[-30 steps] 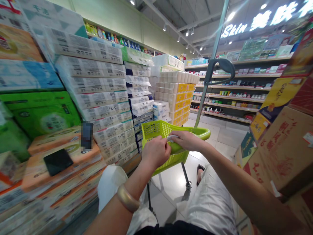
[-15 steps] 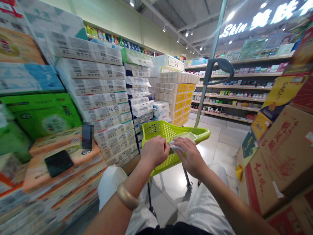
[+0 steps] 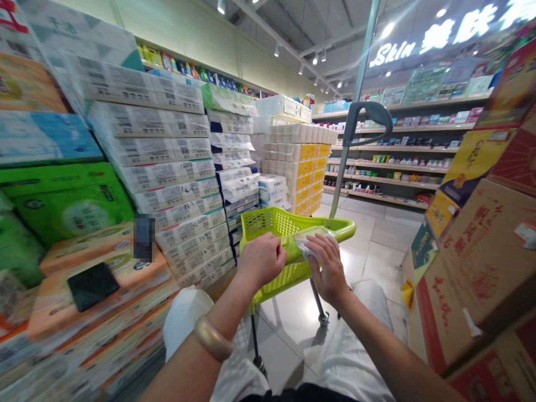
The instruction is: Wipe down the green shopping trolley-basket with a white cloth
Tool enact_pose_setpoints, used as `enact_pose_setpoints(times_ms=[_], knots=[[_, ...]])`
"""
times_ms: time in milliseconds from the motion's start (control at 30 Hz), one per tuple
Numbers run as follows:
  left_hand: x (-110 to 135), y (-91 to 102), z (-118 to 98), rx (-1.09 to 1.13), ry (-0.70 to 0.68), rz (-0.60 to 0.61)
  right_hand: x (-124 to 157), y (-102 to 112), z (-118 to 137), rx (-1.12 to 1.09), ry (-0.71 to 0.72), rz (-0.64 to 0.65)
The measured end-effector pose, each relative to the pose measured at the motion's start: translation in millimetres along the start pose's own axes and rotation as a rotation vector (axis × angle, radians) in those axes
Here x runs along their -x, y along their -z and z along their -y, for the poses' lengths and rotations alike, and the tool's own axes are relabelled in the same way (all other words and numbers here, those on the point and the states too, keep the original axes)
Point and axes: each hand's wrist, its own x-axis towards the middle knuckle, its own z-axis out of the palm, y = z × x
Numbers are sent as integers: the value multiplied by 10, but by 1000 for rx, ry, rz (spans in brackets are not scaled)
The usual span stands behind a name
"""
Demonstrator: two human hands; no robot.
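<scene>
A yellow-green shopping cart [image 3: 274, 219] stands in front of my knees, its handle side turned toward me. My left hand [image 3: 263, 258] is closed around the near handle bar, with a gold bangle on that wrist. My right hand [image 3: 329, 262] holds a crumpled white tissue [image 3: 305, 245] under its fingers. The tissue lies against the clear-covered panel [image 3: 320, 230] on the handle, right of my left hand. My right palm hides part of the tissue.
On the left, a black flat object [image 3: 93, 286] lies on orange packs [image 3: 46, 304], beside tall stacks of wrapped paper packs [image 3: 167, 151]. A metal pole with a grey handle [image 3: 350, 125] rises behind the cart. Cardboard boxes [image 3: 473, 268] are piled at right; stocked shelves [image 3: 402, 148] stand behind.
My right hand has moved slightly away from my left hand and now lies flatter with the tissue on the handle panel. My left hand keeps its hold. The view has shifted slightly.
</scene>
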Motion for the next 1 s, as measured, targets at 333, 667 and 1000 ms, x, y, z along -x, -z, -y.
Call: enact_pose_setpoints(times_ms=[333, 667, 1000], knots=[[-30, -41, 66, -1, -13, -24, -204, 82, -264, 72, -261, -94], [-57, -58, 123, -22, -28, -46, -374, 40, 78, 8, 12, 229], [-77, -74, 120, -10, -19, -36, -698, -16, 174, 43, -94, 455]])
